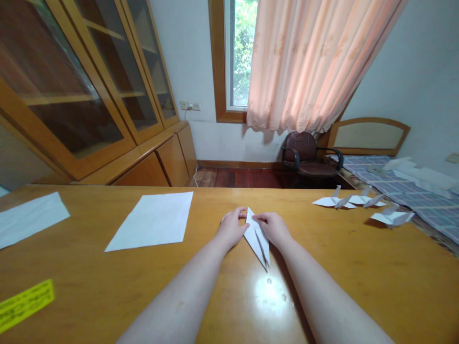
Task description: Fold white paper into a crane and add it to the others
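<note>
A white sheet folded into a narrow diamond, the folded paper [258, 243], lies on the wooden table with a slit running down towards its near tip. My left hand [233, 227] grips its upper left edge, thumb on top and fingers at the far side. On the upper right edge, my right hand [272, 227] pinches the paper with thumb and fingertips. Several finished paper cranes [391, 217] stand at the table's right end, away from both hands. To the left of my left hand lies a flat white sheet [154, 220].
Another stack or sheet of white paper [30, 217] is at the far left of the table [107, 291]. A yellow label [27, 306] sits near the left front. Beyond the table are a brown armchair [304, 153], a bed [412, 186] and a glass-fronted cabinet [143, 138].
</note>
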A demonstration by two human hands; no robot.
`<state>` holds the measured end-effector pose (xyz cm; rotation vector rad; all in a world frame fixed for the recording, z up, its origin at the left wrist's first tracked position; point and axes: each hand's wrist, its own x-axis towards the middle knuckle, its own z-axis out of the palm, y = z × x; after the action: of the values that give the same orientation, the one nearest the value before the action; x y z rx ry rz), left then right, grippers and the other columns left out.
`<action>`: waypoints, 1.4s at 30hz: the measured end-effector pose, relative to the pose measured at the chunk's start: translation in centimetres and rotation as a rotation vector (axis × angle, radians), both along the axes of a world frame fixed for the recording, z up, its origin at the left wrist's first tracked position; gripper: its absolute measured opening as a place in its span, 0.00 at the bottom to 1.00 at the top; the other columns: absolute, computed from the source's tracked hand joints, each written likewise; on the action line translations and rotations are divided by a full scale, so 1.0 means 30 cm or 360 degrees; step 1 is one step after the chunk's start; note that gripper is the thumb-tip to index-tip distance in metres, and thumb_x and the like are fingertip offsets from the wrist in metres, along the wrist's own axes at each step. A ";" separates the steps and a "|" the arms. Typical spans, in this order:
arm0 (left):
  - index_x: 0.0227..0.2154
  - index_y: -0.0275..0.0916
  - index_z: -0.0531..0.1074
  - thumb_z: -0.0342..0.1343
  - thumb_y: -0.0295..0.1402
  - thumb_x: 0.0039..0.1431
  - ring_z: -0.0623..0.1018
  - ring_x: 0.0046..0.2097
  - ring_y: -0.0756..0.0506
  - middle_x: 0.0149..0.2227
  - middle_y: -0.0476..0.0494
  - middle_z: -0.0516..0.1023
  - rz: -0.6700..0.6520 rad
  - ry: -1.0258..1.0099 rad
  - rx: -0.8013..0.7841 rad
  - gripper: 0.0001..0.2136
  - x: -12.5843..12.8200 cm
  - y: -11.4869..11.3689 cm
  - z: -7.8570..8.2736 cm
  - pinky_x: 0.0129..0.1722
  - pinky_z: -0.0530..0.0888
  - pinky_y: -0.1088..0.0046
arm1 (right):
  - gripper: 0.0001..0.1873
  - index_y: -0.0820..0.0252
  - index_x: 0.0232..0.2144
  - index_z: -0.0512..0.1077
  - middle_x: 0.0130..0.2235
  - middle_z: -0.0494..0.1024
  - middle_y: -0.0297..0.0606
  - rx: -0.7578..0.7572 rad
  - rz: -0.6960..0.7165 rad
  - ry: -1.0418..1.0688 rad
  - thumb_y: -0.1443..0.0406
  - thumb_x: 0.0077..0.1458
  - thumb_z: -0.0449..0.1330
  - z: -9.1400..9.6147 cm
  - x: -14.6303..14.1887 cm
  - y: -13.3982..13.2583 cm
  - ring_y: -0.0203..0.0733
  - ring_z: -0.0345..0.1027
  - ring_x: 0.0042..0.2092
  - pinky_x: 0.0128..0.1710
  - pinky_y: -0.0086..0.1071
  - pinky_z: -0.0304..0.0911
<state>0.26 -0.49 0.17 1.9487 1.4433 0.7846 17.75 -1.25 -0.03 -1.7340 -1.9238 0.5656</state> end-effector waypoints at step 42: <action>0.46 0.44 0.72 0.50 0.31 0.56 0.67 0.54 0.43 0.50 0.46 0.73 -0.0095 0.0583 0.0162 0.14 0.001 -0.021 0.018 0.56 0.60 0.64 | 0.16 0.44 0.46 0.73 0.52 0.74 0.29 0.0032 0.0174 -0.0311 0.60 0.59 0.50 0.034 -0.030 -0.026 0.43 0.64 0.45 0.48 0.38 0.53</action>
<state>0.28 -1.12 0.70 2.2917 1.5664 0.4988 16.86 -2.03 0.97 -1.7350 -2.1617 0.4261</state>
